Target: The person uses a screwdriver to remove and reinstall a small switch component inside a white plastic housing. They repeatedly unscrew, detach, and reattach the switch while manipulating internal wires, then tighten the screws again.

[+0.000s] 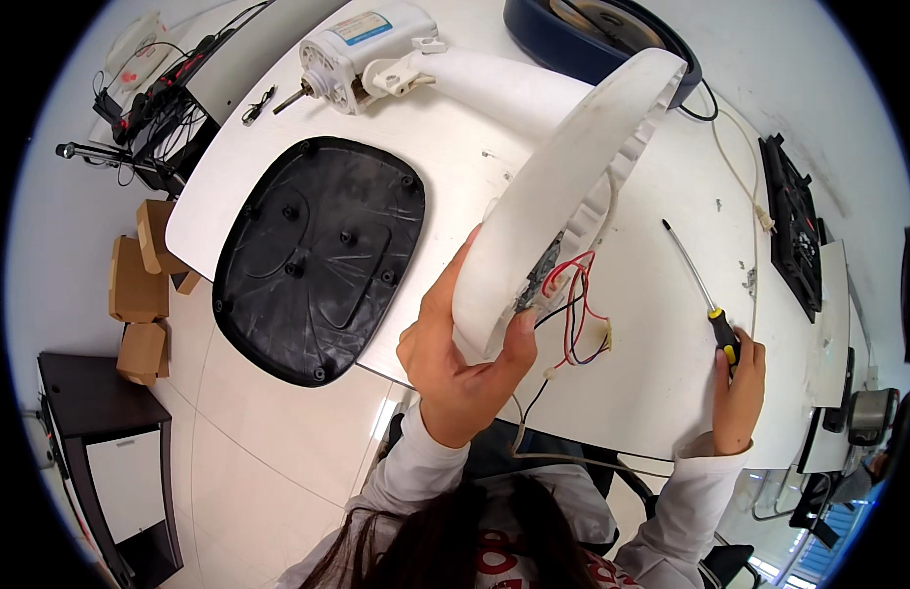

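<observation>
My left hand [470,358] grips the near end of a white fan base [563,177], which stands tilted on its edge above the table. Its hollow underside faces right, and red, black and blue wires [578,304] with a small connector hang out of it. Behind it, a white fan pole [504,83] lies on the table, joined to a white motor head [362,49] with a bare metal shaft. My right hand [738,388] closes around the yellow-and-black handle of a screwdriver [708,294], whose tip points away from me on the tabletop.
A black base cover [322,255] lies at left, overhanging the table edge. Small screws [749,280] lie at right near a pale power cord [735,162]. A dark blue round housing [612,29] stands at the back. Cardboard boxes [139,280] sit on the floor at left.
</observation>
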Motion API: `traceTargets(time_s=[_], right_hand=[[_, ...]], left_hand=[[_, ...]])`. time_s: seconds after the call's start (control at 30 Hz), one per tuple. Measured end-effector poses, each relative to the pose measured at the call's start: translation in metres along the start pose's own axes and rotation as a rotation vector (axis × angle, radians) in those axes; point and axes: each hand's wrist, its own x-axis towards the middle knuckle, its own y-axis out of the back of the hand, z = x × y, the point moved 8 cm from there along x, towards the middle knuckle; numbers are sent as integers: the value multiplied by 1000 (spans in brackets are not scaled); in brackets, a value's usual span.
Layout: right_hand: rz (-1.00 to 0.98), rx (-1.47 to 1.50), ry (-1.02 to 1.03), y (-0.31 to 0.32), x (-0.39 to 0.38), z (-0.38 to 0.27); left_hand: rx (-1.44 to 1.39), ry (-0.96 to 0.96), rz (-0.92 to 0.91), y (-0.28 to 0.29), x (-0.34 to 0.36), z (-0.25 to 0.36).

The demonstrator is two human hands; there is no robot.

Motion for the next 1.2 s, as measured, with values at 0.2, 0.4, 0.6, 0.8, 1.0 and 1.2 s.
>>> traceTargets(time_s=[0.2, 0.4, 0.6, 0.8, 1.0, 1.2], right_hand=[[221, 205, 51, 29, -4, -10], [301, 313, 345, 88, -39, -52], [298, 272, 443, 96, -46, -68], [296, 315, 450, 93, -42, -77], [284, 336, 465, 93, -40, -84], [317, 136, 565, 114, -45, -95]], left_hand=[[-21, -27, -4, -1, 2, 2], [6, -41, -6, 1, 0, 0], [-56, -28, 1, 0, 1, 1], [-36, -15, 0, 0, 0, 0], [-60, -36, 13, 1, -1, 0], [-76, -34, -6, -1, 0, 0]])
